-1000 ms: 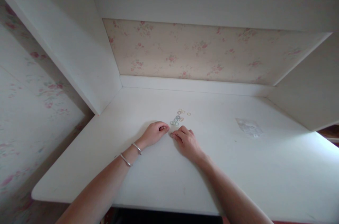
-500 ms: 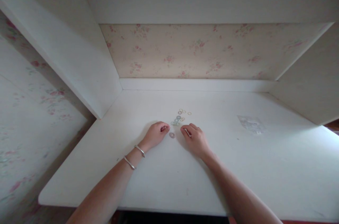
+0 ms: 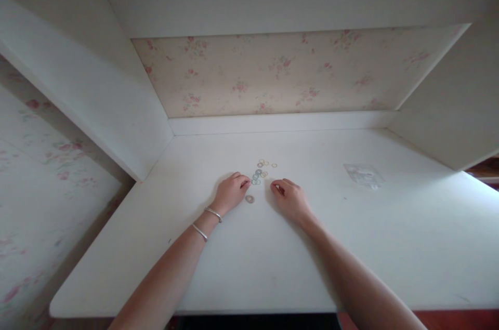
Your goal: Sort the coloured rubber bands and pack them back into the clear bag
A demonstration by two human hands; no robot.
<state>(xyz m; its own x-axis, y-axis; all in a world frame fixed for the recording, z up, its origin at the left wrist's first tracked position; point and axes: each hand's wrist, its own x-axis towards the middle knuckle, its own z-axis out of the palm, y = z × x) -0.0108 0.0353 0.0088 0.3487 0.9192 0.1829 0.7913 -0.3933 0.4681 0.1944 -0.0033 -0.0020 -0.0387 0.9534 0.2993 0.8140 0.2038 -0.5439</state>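
White desk (image 3: 241, 267): cluster of small coloured rings (image 3: 260, 171), single ring (image 3: 250, 198), clear plastic bag (image 3: 363, 174).

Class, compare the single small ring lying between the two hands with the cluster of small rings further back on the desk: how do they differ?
The single ring lies alone, nearer the person, between the left hand and the right hand; the cluster of rings sits further back, bunched close together. The single ring looks pinkish; the cluster mixes bluish and yellowish rings. Both lie flat on the white desk.
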